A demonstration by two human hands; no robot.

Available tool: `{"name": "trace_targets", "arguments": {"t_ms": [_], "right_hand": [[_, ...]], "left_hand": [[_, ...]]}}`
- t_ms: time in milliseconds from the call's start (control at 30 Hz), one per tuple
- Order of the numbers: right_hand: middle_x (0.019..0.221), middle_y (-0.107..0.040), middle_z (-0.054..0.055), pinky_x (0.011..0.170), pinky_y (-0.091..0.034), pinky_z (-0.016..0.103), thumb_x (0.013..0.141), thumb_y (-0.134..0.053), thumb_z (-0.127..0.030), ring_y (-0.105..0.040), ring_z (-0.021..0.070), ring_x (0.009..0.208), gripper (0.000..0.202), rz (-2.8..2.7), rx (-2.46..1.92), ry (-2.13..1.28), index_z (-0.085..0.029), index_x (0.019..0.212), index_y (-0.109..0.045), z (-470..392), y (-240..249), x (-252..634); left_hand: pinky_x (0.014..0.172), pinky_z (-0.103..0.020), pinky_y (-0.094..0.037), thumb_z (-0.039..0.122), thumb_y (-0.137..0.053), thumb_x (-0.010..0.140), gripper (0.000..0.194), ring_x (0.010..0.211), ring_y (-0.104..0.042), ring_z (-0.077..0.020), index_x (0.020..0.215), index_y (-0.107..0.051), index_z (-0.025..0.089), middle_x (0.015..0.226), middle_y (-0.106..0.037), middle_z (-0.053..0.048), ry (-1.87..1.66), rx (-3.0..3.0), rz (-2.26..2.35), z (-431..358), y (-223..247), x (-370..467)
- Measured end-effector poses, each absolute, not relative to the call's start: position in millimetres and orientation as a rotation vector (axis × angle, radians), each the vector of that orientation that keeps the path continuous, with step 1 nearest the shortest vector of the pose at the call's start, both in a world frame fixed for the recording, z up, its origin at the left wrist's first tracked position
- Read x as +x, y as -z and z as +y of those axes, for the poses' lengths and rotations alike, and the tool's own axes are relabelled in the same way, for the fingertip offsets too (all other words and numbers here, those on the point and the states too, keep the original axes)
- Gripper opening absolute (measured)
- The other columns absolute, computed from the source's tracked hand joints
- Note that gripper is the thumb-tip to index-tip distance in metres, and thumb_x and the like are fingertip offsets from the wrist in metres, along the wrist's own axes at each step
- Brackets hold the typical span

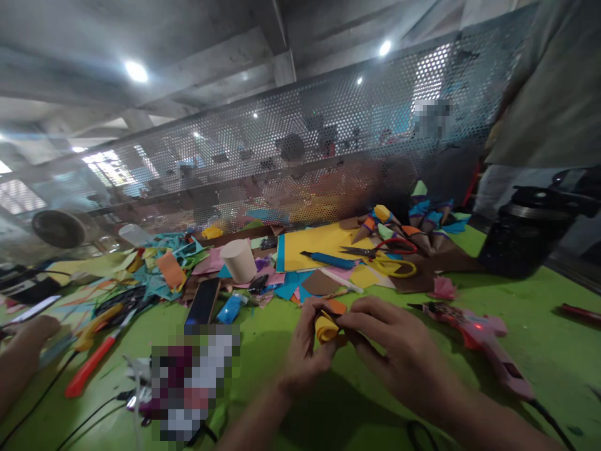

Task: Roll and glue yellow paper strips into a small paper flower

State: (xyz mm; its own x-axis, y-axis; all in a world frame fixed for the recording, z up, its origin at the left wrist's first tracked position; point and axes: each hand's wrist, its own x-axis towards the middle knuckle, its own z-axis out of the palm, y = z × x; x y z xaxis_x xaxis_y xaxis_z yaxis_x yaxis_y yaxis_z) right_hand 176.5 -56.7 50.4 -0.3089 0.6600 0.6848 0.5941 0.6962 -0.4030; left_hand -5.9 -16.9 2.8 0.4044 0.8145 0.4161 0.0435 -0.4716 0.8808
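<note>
In front of me, low over the green table, my left hand [310,341] is curled around a rolled piece of yellow paper [325,328], its spiral end facing me. From the other side my right hand [389,338] has its thumb and fingers pinched at the right edge of this roll. A dark sliver shows near those fingertips, too small to name. Just beyond the hands lie an orange paper scrap [337,306] and a brown one [319,283]. To the right of my right hand a pink hot glue gun [491,341] rests with its red light on.
Behind lie scissors [380,252], a blue cutter knife [332,260], yellow sheets [305,241], a paper roll [238,260] and paper cones [422,228]. A black bottle [521,232] stands right. Left are a phone [203,304], an orange-handled tool [91,369] and another person's hand [40,335].
</note>
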Motion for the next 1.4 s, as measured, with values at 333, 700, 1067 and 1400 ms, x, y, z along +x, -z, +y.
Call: {"name": "trace_targets", "arguments": {"t_ms": [333, 700, 1067, 1400], "right_hand": [[0.105, -0.07, 0.011, 0.068, -0.052, 0.034, 0.085, -0.047, -0.008, -0.067, 0.0229, 0.088, 0.029, -2.096, -0.939, 0.194, -0.019, 0.102, -0.066, -55.9, -54.2, 176.5], [0.115, -0.066, 0.008, 0.085, -0.05, 0.033, 0.084, -0.053, -0.008, -0.063, 0.0205, 0.103, 0.039, -2.061, -0.998, -0.158, -0.022, 0.119, -0.062, -60.6, -63.4, 181.5], [0.141, -0.053, 0.005, 0.1, -0.042, 0.045, 0.08, -0.061, -0.013, -0.051, 0.027, 0.122, 0.039, -2.253, -1.295, -0.021, -0.029, 0.115, -0.066, -76.6, -58.4, 169.8], [0.126, -0.064, 0.008, 0.104, -0.044, 0.045, 0.089, -0.06, -0.023, -0.057, 0.0261, 0.119, 0.032, -1.761, -1.268, -0.342, -0.027, 0.121, -0.064, -112.8, -60.6, 200.7]], "left_hand": [[0.08, -0.033, -0.045, 0.056, -0.05, 0.09, 0.037, 0.09, -0.049, -0.0205, 0.105, -0.046, 0.022, 0.097, -0.048, -0.004, -1.247, 1.954, 0.775, -13.0, -6.6, -6.2], [0.088, -0.035, -0.046, 0.035, -0.054, 0.091, 0.026, 0.099, -0.053, -0.0215, 0.114, -0.047, 0.026, 0.106, -0.052, -0.004, -1.197, 1.939, 0.816, -10.3, -2.1, -12.9], [0.091, -0.038, -0.048, 0.035, -0.057, 0.087, 0.03, 0.102, -0.057, -0.0237, 0.113, -0.047, 0.023, 0.107, -0.054, -0.005, -1.151, 1.92, 0.775, -13.0, 0.4, -4.2], [0.09, -0.036, -0.045, 0.035, -0.055, 0.088, 0.025, 0.099, -0.056, -0.0222, 0.108, -0.047, 0.023, 0.105, -0.056, -0.004, -1.144, 1.912, 0.758, -10.3, 0.6, -2.4]]}}
